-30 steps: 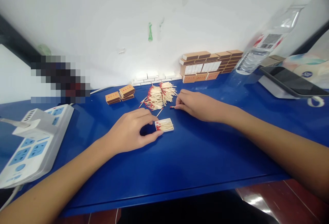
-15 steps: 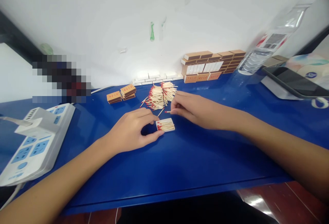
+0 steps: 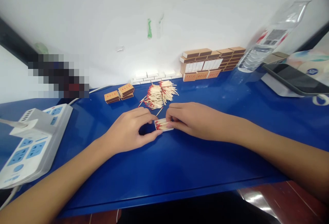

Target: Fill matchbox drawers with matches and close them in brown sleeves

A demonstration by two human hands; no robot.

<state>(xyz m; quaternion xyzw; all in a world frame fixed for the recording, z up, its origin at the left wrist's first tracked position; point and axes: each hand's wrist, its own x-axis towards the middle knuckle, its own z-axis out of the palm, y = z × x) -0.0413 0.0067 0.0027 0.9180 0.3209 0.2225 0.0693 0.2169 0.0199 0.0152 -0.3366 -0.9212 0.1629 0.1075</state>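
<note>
A small white matchbox tray (image 3: 164, 130) lies on the blue table, holding several red-headed matches. My left hand (image 3: 131, 128) grips the tray's left end between thumb and forefinger. Over its right end, my right hand (image 3: 195, 119) is closed in a pinch on a match (image 3: 166, 124), whose head points left among the others; the fingers partly cover it. Just beyond the tray lies a loose pile of matches (image 3: 159, 95), with a stray match (image 3: 159, 111) at its near edge.
Several orange-brown matchboxes (image 3: 111, 96) lie left of the pile. White trays (image 3: 151, 78) and stacked matchboxes (image 3: 202, 64) line the wall. A water bottle (image 3: 269, 42) and a phone (image 3: 295, 78) are at the right. A white power strip (image 3: 46, 148) lies at the left.
My right hand has moved left and down from beside the pile, bringing its match into the tray. My left hand keeps hold of the tray's left end.
</note>
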